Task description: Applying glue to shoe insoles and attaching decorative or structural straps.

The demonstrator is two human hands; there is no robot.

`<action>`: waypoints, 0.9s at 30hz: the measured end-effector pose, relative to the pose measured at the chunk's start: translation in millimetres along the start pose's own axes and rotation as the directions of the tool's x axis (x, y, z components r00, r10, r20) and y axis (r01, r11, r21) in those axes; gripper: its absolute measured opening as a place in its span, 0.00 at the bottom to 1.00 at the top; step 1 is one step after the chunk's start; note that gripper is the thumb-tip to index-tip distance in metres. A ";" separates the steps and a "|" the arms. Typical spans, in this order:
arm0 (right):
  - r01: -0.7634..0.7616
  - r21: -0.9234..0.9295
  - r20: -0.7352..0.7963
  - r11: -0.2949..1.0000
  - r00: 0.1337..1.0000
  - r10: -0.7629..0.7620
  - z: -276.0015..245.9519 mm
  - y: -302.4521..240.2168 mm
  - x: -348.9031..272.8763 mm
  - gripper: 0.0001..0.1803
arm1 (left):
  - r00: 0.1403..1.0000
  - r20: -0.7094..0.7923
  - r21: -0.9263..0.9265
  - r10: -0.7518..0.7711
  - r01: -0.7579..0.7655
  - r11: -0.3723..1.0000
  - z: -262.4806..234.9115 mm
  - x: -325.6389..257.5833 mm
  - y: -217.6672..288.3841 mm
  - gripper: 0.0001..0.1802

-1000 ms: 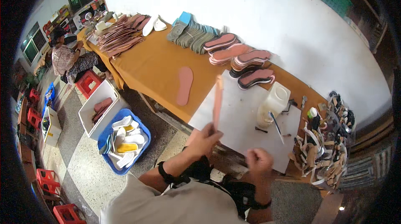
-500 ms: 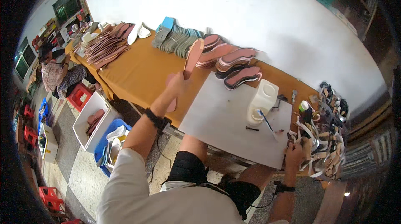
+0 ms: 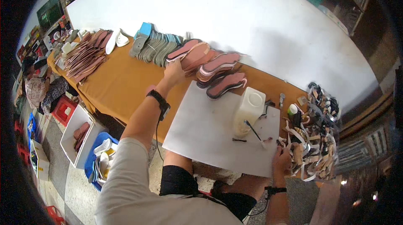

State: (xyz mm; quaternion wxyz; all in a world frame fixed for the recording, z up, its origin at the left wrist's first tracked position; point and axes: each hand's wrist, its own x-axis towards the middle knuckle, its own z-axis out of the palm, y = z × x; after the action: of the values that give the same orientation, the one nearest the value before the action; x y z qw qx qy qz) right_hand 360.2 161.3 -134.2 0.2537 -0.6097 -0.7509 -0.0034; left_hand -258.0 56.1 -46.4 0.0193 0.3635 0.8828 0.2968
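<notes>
My left hand reaches forward and is closed on a pink insole, which overlaps the stacks of similar insoles at the table's back edge. Part of another pink piece shows behind my left wrist; how it is held is hidden. At the right, my right hand is closed beside the heap of straps, at the edge of the white board. Something small and dark shows at its fingertips, too small to name. Stacked pink insoles with dark edges lie just beyond the board.
On the board stands a cream plastic container with a blue-handled brush. Grey soles and fanned insoles lie farther left on the orange-brown cloth. A white bin and blue basket stand below. Another person sits far left.
My left hand has moved forward, bringing the insole from above the cloth to the stacks. My right hand stays by the straps. The whole view has shifted slightly.
</notes>
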 end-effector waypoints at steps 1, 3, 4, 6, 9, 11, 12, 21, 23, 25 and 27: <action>-0.004 -0.008 -0.015 1.000 1.000 0.004 -0.8 0.8 -1.5 0.21 | 1.000 0.021 0.047 0.003 -0.004 0.999 4.2 7.4 6.8 0.31; -0.008 -0.031 0.011 1.000 1.000 0.008 -1.9 0.2 -3.7 0.20 | 0.999 0.040 0.089 0.009 -0.012 0.996 19.8 20.4 5.3 0.33; 0.009 -0.036 0.046 0.999 0.999 -0.007 0.5 -4.7 -1.9 0.20 | 0.995 -0.065 0.073 0.077 -0.072 0.995 34.1 28.6 -15.4 0.36; 0.026 -0.053 0.032 0.998 0.999 -0.024 -0.1 -7.7 -2.1 0.19 | 0.976 -0.155 0.053 0.155 -0.148 0.988 50.1 37.1 -21.4 0.39; 0.033 -0.085 -0.001 0.996 0.999 -0.033 -9.9 -11.1 -9.8 0.18 | 0.995 -0.051 0.104 0.084 -0.078 0.991 52.5 21.9 -0.4 0.51; 0.062 -0.077 0.001 0.995 0.998 -0.062 -11.9 -18.5 -6.2 0.18 | 0.976 -0.142 0.092 0.166 -0.153 0.984 44.7 13.0 -11.0 0.53; 0.016 -0.033 0.055 0.999 0.998 -0.014 -13.1 -21.3 -3.3 0.19 | 0.936 -0.244 0.091 0.254 -0.239 0.967 36.0 8.3 -19.1 0.55; 0.063 -0.075 0.017 0.995 0.998 -0.062 -5.3 -9.9 -3.1 0.16 | 0.973 0.062 0.256 -0.220 0.198 0.946 -47.1 -124.7 -80.0 0.44; -0.001 0.013 0.094 1.000 0.996 0.000 -5.3 0.4 0.5 0.17 | 0.935 -0.165 0.196 -0.315 0.344 0.918 -45.0 -183.0 -66.9 0.41; 0.038 0.012 0.049 0.999 0.998 -0.038 3.9 13.9 -0.6 0.17 | 0.937 -0.196 0.267 -0.289 0.334 0.904 -28.5 -210.5 -59.6 0.40; 0.078 -0.002 -0.001 0.997 0.997 -0.078 1.8 18.9 -3.5 0.17 | 0.940 -0.251 0.319 -0.232 0.307 0.897 -13.3 -216.4 -59.1 0.40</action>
State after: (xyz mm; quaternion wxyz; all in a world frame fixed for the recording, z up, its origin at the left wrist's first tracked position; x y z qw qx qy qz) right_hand 377.3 163.5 -142.9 0.2534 -0.5800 -0.7741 -0.0144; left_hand -139.6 -125.2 -106.5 -0.0969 0.2019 0.9607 0.1639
